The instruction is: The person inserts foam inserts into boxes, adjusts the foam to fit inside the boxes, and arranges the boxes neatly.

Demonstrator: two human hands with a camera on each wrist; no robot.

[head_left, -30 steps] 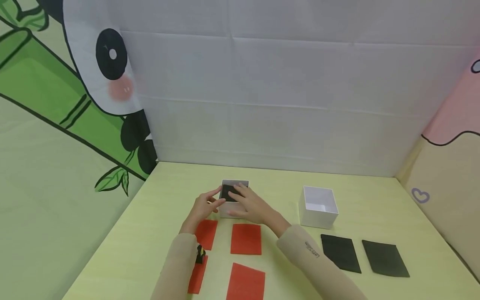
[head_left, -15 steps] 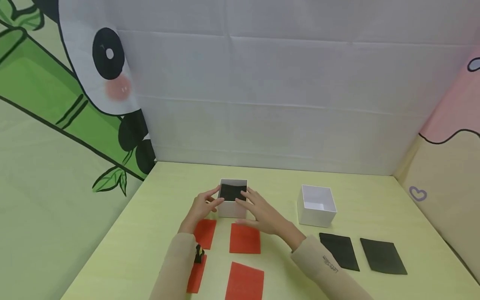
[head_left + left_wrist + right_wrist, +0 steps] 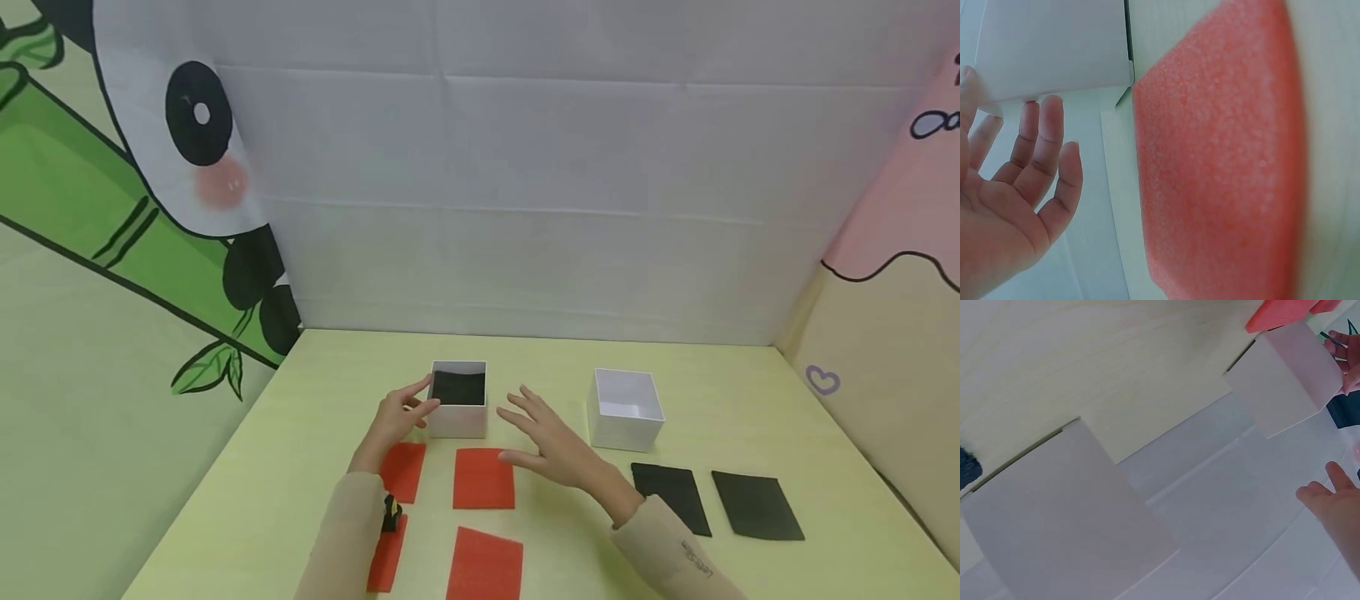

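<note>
left hand (image 3: 397, 417) open against white box (image 3: 459, 413), right hand (image 3: 551, 437) open, fingers spread, just beside it

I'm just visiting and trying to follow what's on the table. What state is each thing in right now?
Left box: open, a black sheet inside.
Right box: open, empty as far as shows.
Left hand: fingers touch the left box's side.
Right hand: fingers spread, holds nothing, above the table.
Red sheets: four, flat on the table.
Black sheets: two, flat by the right box.
</note>
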